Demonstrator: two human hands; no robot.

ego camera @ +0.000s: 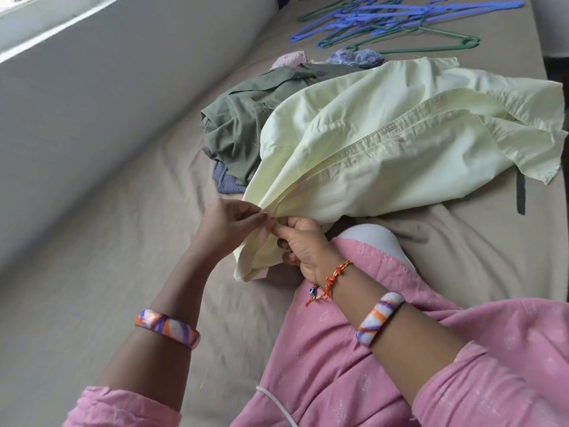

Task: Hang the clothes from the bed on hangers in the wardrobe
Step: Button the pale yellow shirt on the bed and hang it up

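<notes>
— What have you got hold of?

— The pale yellow-green shirt (385,143). My left hand (228,226) pinches its near edge between thumb and fingertips, and my right hand (303,246) is curled round the same gathered edge just beside it, so the two hands nearly touch over the cloth.

— Which way does it lie?

— Its long axis runs from my hands away and to the right across the bed (138,241). The button placket runs along that same line, and the far end fans out wide toward the bed's right edge. The near corner droops below my hands, by my knee.

— And around it?

— An olive green shirt (243,115) lies crumpled just left of it, partly under it (a bit of blue striped cloth (226,180) peeks out from beneath both). Beyond those, a pink garment (291,59) and a blue patterned cloth (357,57) sit close together. Farther still, well apart from my hands, is a loose tangle of blue and green hangers (391,23).

— Anything on your arms?

— A swirled bangle (167,326) on the left forearm, another on the right, and a red-and-yellow thread (334,277) at the right wrist. My pink sleeves frame the bottom of the view.
</notes>
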